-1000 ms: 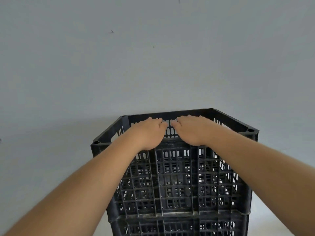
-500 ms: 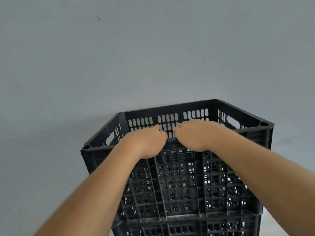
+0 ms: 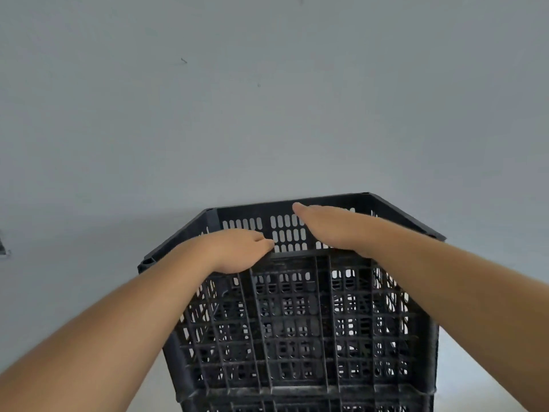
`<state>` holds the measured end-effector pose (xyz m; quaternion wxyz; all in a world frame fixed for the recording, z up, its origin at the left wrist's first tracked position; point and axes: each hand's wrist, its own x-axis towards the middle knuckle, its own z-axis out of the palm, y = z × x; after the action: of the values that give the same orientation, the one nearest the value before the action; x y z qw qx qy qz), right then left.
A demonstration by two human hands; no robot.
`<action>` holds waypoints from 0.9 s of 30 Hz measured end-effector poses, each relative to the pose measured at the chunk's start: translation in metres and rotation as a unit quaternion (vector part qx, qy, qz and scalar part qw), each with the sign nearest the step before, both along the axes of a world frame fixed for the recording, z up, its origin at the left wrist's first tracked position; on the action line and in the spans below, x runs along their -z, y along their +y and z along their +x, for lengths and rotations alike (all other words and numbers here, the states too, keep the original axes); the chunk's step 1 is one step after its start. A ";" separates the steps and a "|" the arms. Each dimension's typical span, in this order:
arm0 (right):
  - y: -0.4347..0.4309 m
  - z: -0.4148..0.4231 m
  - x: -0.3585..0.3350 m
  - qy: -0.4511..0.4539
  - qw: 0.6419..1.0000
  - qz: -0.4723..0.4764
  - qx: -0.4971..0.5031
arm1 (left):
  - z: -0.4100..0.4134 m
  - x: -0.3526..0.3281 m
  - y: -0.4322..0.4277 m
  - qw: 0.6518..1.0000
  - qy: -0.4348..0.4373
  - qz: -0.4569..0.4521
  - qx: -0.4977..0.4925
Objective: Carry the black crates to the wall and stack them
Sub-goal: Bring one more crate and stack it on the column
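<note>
A black slotted crate (image 3: 297, 328) stands against the grey wall (image 3: 267, 114), on top of another black crate (image 3: 312, 405) whose upper edge shows at the bottom of the view. My left hand (image 3: 237, 251) rests curled over the near top rim of the upper crate, left of centre. My right hand (image 3: 329, 226) lies flat and stretched out above the crate's open top, fingers pointing toward the far wall of the crate, its wrist over the near rim. The inside floor of the crate is hidden.
The plain grey wall fills most of the view directly behind the stack. A strip of pale floor (image 3: 475, 379) shows to the right of the crates. A small dark object (image 3: 3, 248) sits at the far left edge.
My right hand has lifted off the near rim and straightened out flat over the crate. My left hand stays curled on the rim. The view has dropped slightly.
</note>
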<state>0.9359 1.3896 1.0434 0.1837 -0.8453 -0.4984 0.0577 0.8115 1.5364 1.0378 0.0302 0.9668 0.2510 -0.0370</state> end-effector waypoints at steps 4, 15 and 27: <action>-0.007 0.030 -0.009 -0.010 0.999 0.010 0.043 | -0.006 -0.013 0.022 0.999 -0.016 0.005 -0.034; 0.001 0.149 -0.008 -0.093 0.990 -0.028 0.100 | -0.005 -0.038 0.144 0.995 -0.050 -0.060 -0.066; -0.006 0.183 0.015 -0.026 0.982 -0.146 0.115 | 0.020 0.017 0.234 0.998 -0.036 -0.040 0.031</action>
<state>1.1192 1.3841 1.0284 0.0506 -0.9158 -0.3891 0.0861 0.8312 1.7701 1.0207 0.0772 0.9728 0.2179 -0.0129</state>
